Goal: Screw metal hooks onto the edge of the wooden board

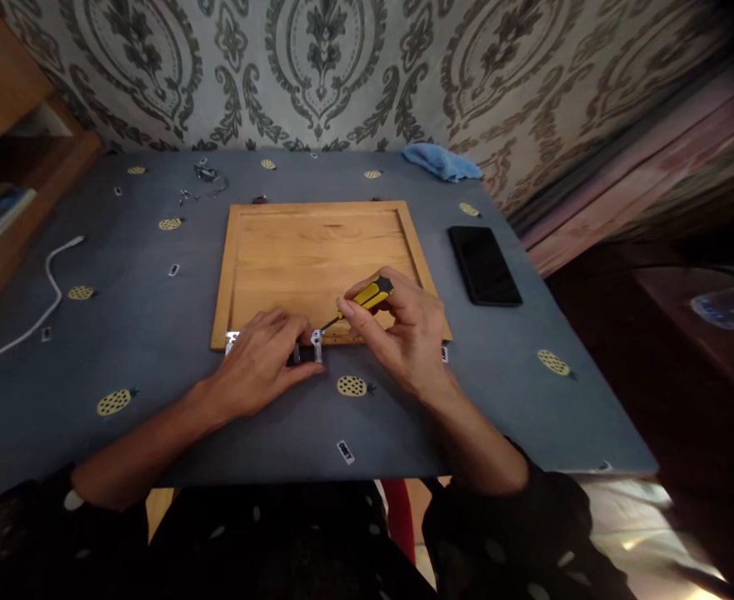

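A wooden framed panel (317, 250) lies flat in the middle of the table. My right hand (404, 329) is closed round a yellow and black screwdriver (370, 294), its tip set on a small metal hinge (317, 340) at the panel's near edge. My left hand (263, 358) lies over the same edge with its fingers curled on the hinge, pressing it to the wood. A second bit of metal (232, 338) shows at the panel's near left corner.
The table wears a blue-grey cloth (129, 333) with pineapple prints. A black phone (484, 264) lies right of the panel, a blue rag (441, 160) at the back right, small metal parts (206, 177) at the back left, a white cable (51, 287) on the left. Shelves stand far left.
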Demonstrator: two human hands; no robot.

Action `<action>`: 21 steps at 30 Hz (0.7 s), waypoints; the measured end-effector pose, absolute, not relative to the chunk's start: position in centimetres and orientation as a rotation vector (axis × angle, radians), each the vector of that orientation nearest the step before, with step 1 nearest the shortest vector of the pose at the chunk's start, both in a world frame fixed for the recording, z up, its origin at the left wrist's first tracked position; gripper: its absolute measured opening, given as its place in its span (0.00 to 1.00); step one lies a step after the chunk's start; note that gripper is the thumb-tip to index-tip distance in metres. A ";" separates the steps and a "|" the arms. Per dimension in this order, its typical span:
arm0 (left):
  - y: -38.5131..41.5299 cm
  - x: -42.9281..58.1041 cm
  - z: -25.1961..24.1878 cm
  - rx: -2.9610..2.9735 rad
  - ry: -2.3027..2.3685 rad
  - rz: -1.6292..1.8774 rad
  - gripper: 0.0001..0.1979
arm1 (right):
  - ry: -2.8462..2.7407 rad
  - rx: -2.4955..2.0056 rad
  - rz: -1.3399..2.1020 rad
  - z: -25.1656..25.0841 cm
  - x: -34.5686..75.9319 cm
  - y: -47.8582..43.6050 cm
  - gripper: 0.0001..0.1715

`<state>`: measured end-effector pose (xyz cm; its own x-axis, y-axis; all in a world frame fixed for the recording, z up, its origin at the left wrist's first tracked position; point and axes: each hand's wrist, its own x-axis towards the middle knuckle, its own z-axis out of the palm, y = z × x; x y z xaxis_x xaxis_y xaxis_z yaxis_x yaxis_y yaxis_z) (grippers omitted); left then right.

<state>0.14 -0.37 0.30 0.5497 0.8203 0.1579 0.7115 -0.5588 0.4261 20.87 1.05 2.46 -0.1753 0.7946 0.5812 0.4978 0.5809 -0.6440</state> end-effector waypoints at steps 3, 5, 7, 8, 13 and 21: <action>-0.3 0.1 0.5 2.387 1.275 0.479 0.19 | -1.842 -1.049 0.362 2.6 20.9 1.1 0.14; -0.2 0.0 0.6 2.322 1.261 0.505 0.24 | -1.844 -1.047 0.353 2.6 20.9 1.1 0.15; -0.2 -0.2 0.6 2.280 1.239 0.534 0.28 | -1.842 -1.049 0.350 2.6 20.9 1.1 0.16; -0.1 -0.3 0.6 2.273 1.233 0.540 0.29 | -1.841 -1.051 0.351 2.6 20.9 1.1 0.16; 0.0 -0.4 0.5 2.316 1.229 0.516 0.31 | -1.843 -1.049 0.356 2.6 21.0 1.0 0.16; -0.1 -0.1 0.5 2.361 1.234 0.520 0.31 | -1.872 -1.028 0.311 2.7 20.9 1.0 0.14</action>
<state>-0.11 -0.06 0.51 0.5352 0.8347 0.1298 0.6758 -0.5153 0.5271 20.91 0.99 2.68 -0.2015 0.7618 0.6156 0.5220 0.6154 -0.5906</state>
